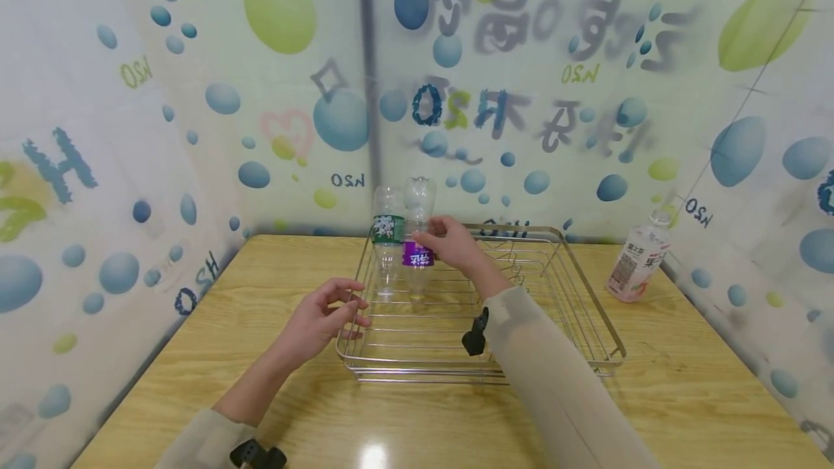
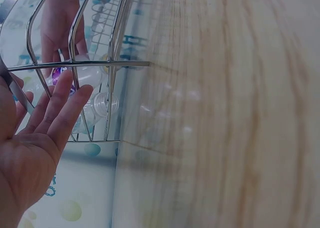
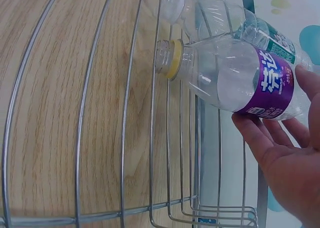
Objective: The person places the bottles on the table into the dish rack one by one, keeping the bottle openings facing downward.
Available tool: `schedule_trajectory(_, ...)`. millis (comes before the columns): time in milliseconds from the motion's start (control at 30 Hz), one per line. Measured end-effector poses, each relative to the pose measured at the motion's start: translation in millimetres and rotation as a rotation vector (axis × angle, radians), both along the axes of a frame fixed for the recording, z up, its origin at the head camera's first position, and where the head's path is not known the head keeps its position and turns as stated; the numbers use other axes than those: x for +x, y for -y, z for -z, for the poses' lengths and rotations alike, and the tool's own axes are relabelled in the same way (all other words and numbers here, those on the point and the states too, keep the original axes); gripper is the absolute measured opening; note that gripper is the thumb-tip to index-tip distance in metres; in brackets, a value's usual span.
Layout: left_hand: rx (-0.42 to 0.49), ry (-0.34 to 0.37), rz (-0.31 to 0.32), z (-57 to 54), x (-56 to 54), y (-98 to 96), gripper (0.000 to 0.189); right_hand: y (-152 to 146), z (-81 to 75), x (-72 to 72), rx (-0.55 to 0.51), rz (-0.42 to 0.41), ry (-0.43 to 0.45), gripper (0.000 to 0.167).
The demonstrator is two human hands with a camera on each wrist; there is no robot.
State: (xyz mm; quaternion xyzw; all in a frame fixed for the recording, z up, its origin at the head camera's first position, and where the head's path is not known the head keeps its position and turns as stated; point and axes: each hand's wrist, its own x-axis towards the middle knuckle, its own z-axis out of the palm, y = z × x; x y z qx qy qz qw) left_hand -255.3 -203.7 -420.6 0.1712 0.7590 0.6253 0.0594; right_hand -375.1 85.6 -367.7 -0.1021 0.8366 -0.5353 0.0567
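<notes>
Inside a wire rack (image 1: 596, 310), my right hand (image 1: 459, 246) holds a clear plastic bottle with a purple label (image 1: 418, 255), thumb and fingers on opposite sides. That bottle stands neck down, its yellow neck ring (image 3: 175, 59) close to the wires. Beside it, also inverted, is a clear bottle with a green label (image 1: 388, 229). My left hand (image 1: 319, 320) is at the rack's left side, fingers extended by the rim wires; the left wrist view shows the fingers (image 2: 60, 100) loosely spread, holding no bottle. Whether they touch the wire is unclear.
A third bottle with a white and pink label (image 1: 641, 259) stands upright to the right of the rack, outside it. The rack sits on a wood-grain table (image 1: 260, 288). Patterned curtains (image 1: 554, 129) enclose the table's back and sides.
</notes>
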Motion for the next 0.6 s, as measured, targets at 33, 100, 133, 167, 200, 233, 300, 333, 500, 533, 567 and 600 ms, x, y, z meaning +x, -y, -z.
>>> schedule_trajectory(33, 0.002, 0.004, -0.001, 0.2, -0.2, 0.0, 0.034, 0.2, 0.2, -0.2, 0.001, 0.001, 0.004, 0.069)
schedule_trajectory(100, 0.004, 0.005, 0.002, 0.8, -0.5, 0.1, 0.034, 0.2, 0.2, 0.0, 0.006, 0.001, 0.010, 0.069)
schedule_trajectory(133, 0.004, 0.005, 0.002, 0.8, -0.6, 0.0, 0.034, 0.1, 0.0, 0.6, 0.007, 0.002, 0.014, 0.069)
schedule_trajectory(167, 0.005, 0.005, 0.002, 0.8, -0.6, -0.1, 0.034, 0.1, -0.2, 1.0, 0.010, 0.003, 0.017, 0.069)
schedule_trajectory(200, 0.006, 0.007, 0.002, 0.8, -0.6, -0.2, 0.035, 0.0, -0.3, 1.2, 0.013, 0.003, 0.020, 0.069)
schedule_trajectory(233, 0.007, 0.007, 0.001, 0.7, -0.5, -0.3, 0.035, -0.2, -0.5, 1.7, 0.018, 0.004, 0.024, 0.069)
schedule_trajectory(300, 0.006, 0.008, 0.000, 0.6, -0.6, -0.3, 0.036, -0.7, -0.9, 2.6, 0.022, 0.005, 0.033, 0.071)
schedule_trajectory(333, 0.004, 0.007, -0.001, 0.6, -0.7, -0.2, 0.037, -1.0, -1.1, 3.1, 0.021, 0.004, 0.038, 0.071)
schedule_trajectory(500, -0.003, 0.008, -0.005, 1.1, -1.2, 0.2, 0.039, -2.2, -1.4, 3.9, 0.006, -0.011, 0.067, 0.073)
schedule_trajectory(533, -0.004, 0.008, -0.005, 1.0, -1.1, 0.1, 0.039, -2.3, -1.4, 3.5, 0.003, -0.012, 0.072, 0.074)
schedule_trajectory(567, -0.005, 0.008, -0.005, 0.8, -0.8, -0.1, 0.039, -2.4, -1.2, 3.1, 0.004, -0.015, 0.076, 0.074)
schedule_trajectory(600, -0.007, 0.007, -0.005, 0.5, -0.6, -0.2, 0.039, -2.5, -1.2, 2.5, 0.005, -0.016, 0.080, 0.074)
